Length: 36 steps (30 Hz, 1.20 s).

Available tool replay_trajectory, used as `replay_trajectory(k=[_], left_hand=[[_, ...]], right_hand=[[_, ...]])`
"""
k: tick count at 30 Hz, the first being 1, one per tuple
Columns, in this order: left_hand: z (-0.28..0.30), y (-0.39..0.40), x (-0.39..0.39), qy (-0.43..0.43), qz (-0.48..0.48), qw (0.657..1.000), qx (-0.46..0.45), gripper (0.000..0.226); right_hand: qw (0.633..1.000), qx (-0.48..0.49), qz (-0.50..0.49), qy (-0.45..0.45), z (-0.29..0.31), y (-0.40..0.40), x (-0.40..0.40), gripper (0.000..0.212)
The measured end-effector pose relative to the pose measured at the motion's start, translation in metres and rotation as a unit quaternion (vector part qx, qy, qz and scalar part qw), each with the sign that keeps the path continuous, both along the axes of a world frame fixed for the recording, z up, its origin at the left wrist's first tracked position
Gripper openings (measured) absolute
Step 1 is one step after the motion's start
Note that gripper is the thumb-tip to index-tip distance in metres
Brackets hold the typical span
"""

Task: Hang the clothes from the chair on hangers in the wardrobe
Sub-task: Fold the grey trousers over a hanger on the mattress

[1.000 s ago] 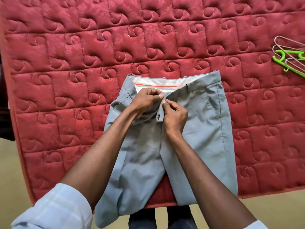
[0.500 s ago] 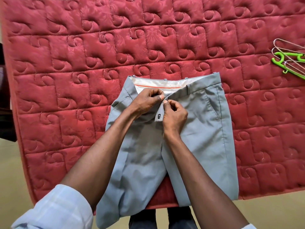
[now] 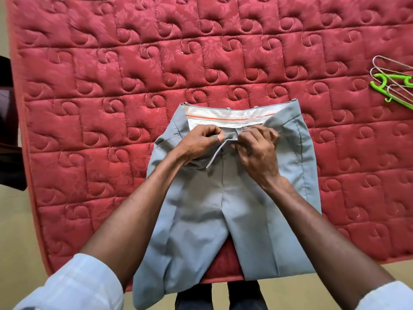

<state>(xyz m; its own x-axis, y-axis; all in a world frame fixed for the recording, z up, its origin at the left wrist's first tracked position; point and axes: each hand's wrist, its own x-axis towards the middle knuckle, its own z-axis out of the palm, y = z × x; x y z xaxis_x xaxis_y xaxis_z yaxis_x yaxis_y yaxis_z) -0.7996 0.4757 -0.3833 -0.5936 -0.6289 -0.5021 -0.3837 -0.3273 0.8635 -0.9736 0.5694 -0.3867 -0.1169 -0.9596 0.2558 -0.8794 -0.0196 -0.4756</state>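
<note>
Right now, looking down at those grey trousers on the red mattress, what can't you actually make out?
- Head view: the fastening at the waistband of the grey trousers, covered by the left hand and right hand pinching it.
- Head view: the hangers, cut off by the right edge, so their number is unclear.
- Head view: the trouser legs' lower ends, hanging over the edge of the red mattress.
- Chair and wardrobe: not identifiable.

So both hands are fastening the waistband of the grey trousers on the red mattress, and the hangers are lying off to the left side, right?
Nearly. The head view shows the left hand and right hand pinching the waistband of the grey trousers on the red mattress, but the hangers lie at the right edge, not the left.
</note>
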Motion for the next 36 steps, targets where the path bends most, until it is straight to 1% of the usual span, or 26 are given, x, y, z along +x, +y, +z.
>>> replay_trajectory(k=[3,5,8,9,11,14,16,18,19,20,22,23,24,27,30,32,34,36], left_hand=[[0.002,0.002,0.0,0.017,-0.01,1.0,-0.001,0.019],[0.002,0.003,0.0,0.014,-0.017,1.0,-0.003,0.023],[0.003,0.0,0.002,-0.002,-0.012,1.0,-0.004,0.016],[0.005,-0.002,0.001,-0.008,-0.013,1.0,-0.009,0.016],[0.007,-0.007,0.0,-0.024,-0.027,0.999,-0.034,0.021],[0.01,-0.018,0.003,-0.078,-0.068,0.991,-0.082,0.029],[0.017,-0.032,0.01,-0.162,-0.133,0.969,-0.134,0.032],[0.029,-0.046,0.017,-0.259,-0.198,0.925,-0.196,0.028],[0.034,-0.053,0.019,-0.291,-0.226,0.904,-0.219,0.026],[0.039,-0.058,0.021,-0.308,-0.25,0.889,-0.231,0.024],[0.045,-0.067,0.024,-0.319,-0.28,0.876,-0.23,0.019],[0.047,-0.07,0.026,-0.314,-0.287,0.877,-0.225,0.018],[0.047,-0.072,0.028,-0.302,-0.283,0.885,-0.212,0.017],[0.051,-0.071,0.031,-0.237,-0.245,0.927,-0.159,0.008],[0.048,-0.07,0.037,-0.175,-0.216,0.955,-0.101,0.007],[0.047,-0.069,0.042,-0.155,-0.208,0.963,-0.076,0.007],[0.046,-0.065,0.043,-0.155,-0.198,0.966,-0.065,0.009],[0.045,-0.06,0.042,-0.149,-0.174,0.972,-0.056,0.011]], right_hand=[[1.0,0.011,0.012,-0.026,0.0,-0.001,0.001,0.013],[0.999,0.018,0.014,-0.027,0.002,-0.004,0.003,0.014],[0.999,0.044,0.003,-0.029,0.005,-0.01,0.001,0.011],[0.998,0.058,-0.008,-0.032,0.006,-0.012,0.0,0.01],[0.996,0.082,-0.029,-0.033,0.006,-0.016,-0.002,0.01],[0.994,0.105,-0.018,-0.018,0.007,-0.021,0.0,0.009],[0.994,0.105,-0.001,-0.014,0.008,-0.023,-0.001,0.008],[0.995,0.103,0.017,-0.007,0.012,-0.025,-0.001,0.017],[0.994,0.104,0.022,0.007,0.013,-0.025,0.0,0.023],[0.994,0.106,0.028,0.022,0.015,-0.026,0.001,0.029],[0.993,0.103,0.049,0.042,0.016,-0.025,0.007,0.038],[0.992,0.094,0.067,0.042,0.017,-0.024,0.011,0.04],[0.992,0.083,0.086,0.04,0.017,-0.023,0.015,0.041],[0.992,0.047,0.117,0.025,0.02,-0.024,0.032,0.034],[0.992,0.066,0.108,-0.006,0.021,-0.027,0.046,0.038],[0.991,0.084,0.102,-0.022,0.02,-0.027,0.05,0.039],[0.993,0.073,0.091,-0.036,0.021,-0.029,0.051,0.027],[0.995,0.04,0.081,-0.046,0.023,-0.032,0.051,0.011]])
